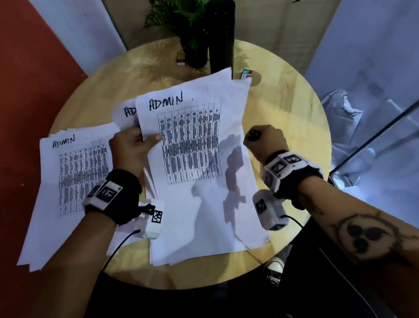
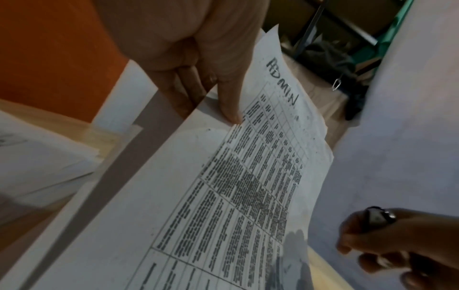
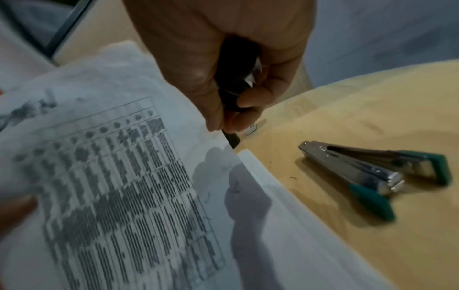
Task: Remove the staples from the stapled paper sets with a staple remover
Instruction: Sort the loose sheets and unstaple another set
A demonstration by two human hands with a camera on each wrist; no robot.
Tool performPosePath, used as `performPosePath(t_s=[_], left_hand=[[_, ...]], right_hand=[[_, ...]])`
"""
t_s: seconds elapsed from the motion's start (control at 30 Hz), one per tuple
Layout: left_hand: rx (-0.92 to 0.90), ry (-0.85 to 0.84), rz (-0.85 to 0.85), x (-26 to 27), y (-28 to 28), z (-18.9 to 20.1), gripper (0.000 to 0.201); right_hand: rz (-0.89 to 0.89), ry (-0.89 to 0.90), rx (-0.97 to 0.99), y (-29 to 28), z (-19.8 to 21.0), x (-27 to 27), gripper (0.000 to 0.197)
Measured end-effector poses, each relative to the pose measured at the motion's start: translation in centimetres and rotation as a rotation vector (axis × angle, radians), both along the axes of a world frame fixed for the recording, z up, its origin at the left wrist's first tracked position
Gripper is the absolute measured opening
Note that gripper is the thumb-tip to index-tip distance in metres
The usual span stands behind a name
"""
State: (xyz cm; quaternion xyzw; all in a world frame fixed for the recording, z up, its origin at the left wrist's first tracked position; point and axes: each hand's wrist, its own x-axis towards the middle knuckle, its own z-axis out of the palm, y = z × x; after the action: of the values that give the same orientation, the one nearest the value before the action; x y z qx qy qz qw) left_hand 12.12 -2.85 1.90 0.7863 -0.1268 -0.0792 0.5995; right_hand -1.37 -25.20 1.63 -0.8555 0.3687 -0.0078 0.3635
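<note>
Left hand (image 1: 131,149) pinches paper set (image 1: 198,160) at left edge, mid-table (image 1: 289,99). Right hand (image 1: 264,139) fisted round staple remover (image 3: 238,78). I'd seat claws under staple first.

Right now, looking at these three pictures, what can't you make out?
- Staple on the held paper set: too small in every view.
- Staple remover: right hand wraps it, so its claws are hidden.
- Table print: motion-blurred in the right wrist view.
- Second sheet's heading: top sheet cuts it off, head view.
</note>
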Motion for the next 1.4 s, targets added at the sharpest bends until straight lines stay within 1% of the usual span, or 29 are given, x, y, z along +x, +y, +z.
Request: performPosePath(t_s=[0.03,0.13,0.2,0.27,0.3,0.33,0.37,0.4,0.47,0.5,0.57,0.6,0.63,0.7,0.73,0.77,0.8,0.83,0.87,0.9,0.97,1.03,1.1,1.17,1.27,1.3,1.37,1.4], left_hand=[[-0.011,-0.023,-0.001,-0.3,0.1,0.4,0.041],[-0.03,-0.073,-0.001,-0.7,0.5,0.9,0.039],[-0.042,-0.092,-0.008,-0.8,0.4,1.3,0.038],[-0.051,-0.105,-0.023,-0.9,0.5,1.6,0.037],[-0.053,-0.113,-0.032,-0.9,0.5,1.9,0.035],[-0.057,-0.121,-0.035,-1.0,0.6,2.3,0.032],[-0.062,-0.124,-0.052,-1.0,0.7,2.7,0.027],[-0.067,-0.125,-0.066,-1.0,0.6,3.2,0.025],[-0.074,-0.136,-0.083,-0.9,0.6,4.3,0.038],[-0.078,-0.148,-0.091,-0.8,0.6,4.8,0.037],[-0.057,-0.188,-0.103,-0.8,0.9,5.6,0.022],[-0.047,-0.234,-0.06,-0.9,1.2,6.2,0.017],[-0.025,-0.282,0.024,-0.8,1.7,6.4,0.021],[0.002,-0.354,0.213,0.1,2.8,7.1,0.046],[0.009,-0.344,0.242,0.4,3.1,7.8,0.058],[-0.024,-0.271,0.199,0.4,3.2,8.7,0.067],[-0.068,-0.176,0.137,0.6,3.1,9.4,0.07],[-0.111,-0.101,0.056,0.7,2.9,10.3,0.063],[-0.12,-0.066,0.0,0.6,2.5,11.0,0.05],[-0.129,-0.064,-0.03,0.3,2.1,11.8,0.038],[-0.145,-0.069,-0.016,-0.2,1.9,13.1,0.029],[-0.19,-0.072,0.0,-0.1,2.2,14.6,0.027],[-0.24,-0.066,-0.001,-0.2,2.5,16.1,0.031],[-0.267,-0.078,-0.024,-0.7,2.5,17.2,0.033],[-0.298,-0.123,-0.071,-1.4,2.9,20.0,0.025],[-0.32,-0.129,-0.097,-1.7,3.0,20.9,0.029],[-0.382,-0.153,-0.14,-2.3,3.2,23.3,0.041],[-0.399,-0.175,-0.154,-2.7,3.2,24.4,0.042]], right_hand=[[-0.027,-0.044,0.03,-0.3,0.2,0.2,0.011],[0.001,0.001,0.133,-0.6,0.0,0.0,0.014],[0.011,-0.023,0.139,-0.9,0.0,-0.1,0.013],[-0.016,-0.184,0.16,-1.2,0.3,0.0,0.026],[-0.033,-0.295,0.225,-1.2,1.1,0.0,0.035],[-0.038,-0.403,0.324,-1.2,2.0,0.1,0.038],[-0.034,-0.484,0.427,-1.3,2.9,0.4,0.031],[-0.035,-0.521,0.509,-1.4,3.9,0.8,0.025],[-0.084,-0.561,0.638,-1.6,5.5,1.7,0.023],[-0.122,-0.579,0.697,-1.7,6.0,2.2,0.02],[-0.198,-0.625,0.791,-1.8,6.6,2.7,0.018],[-0.215,-0.649,0.824,-1.7,6.9,2.9,0.019],[-0.22,-0.667,0.842,-1.6,7.2,2.9,0.021],[-0.198,-0.681,0.857,-1.5,8.0,2.9,0.021],[-0.191,-0.684,0.859,-1.4,8.4,2.9,0.02],[-0.183,-0.687,0.854,-1.4,9.0,2.9,0.02],[-0.177,-0.685,0.855,-1.4,9.5,2.9,0.02],[-0.165,-0.683,0.861,-1.4,10.3,2.9,0.02],[-0.154,-0.675,0.873,-1.4,11.0,2.9,0.019],[-0.141,-0.674,0.883,-1.4,11.7,2.8,0.018],[-0.118,-0.688,0.893,-1.4,13.5,2.6,0.017],[-0.09,-0.71,0.866,-1.5,15.3,2.6,0.017],[-0.063,-0.721,0.821,-1.4,17.0,2.4,0.018],[-0.055,-0.729,0.799,-1.3,17.8,2.3,0.017],[-0.046,-0.791,0.845,-0.9,19.1,1.8,0.014],[-0.033,-0.805,0.862,-0.8,19.5,1.5,0.019],[-0.001,-0.832,0.86,-0.7,20.6,1.0,0.039],[0.006,-0.847,0.85,-0.7,21.1,0.8,0.042]])
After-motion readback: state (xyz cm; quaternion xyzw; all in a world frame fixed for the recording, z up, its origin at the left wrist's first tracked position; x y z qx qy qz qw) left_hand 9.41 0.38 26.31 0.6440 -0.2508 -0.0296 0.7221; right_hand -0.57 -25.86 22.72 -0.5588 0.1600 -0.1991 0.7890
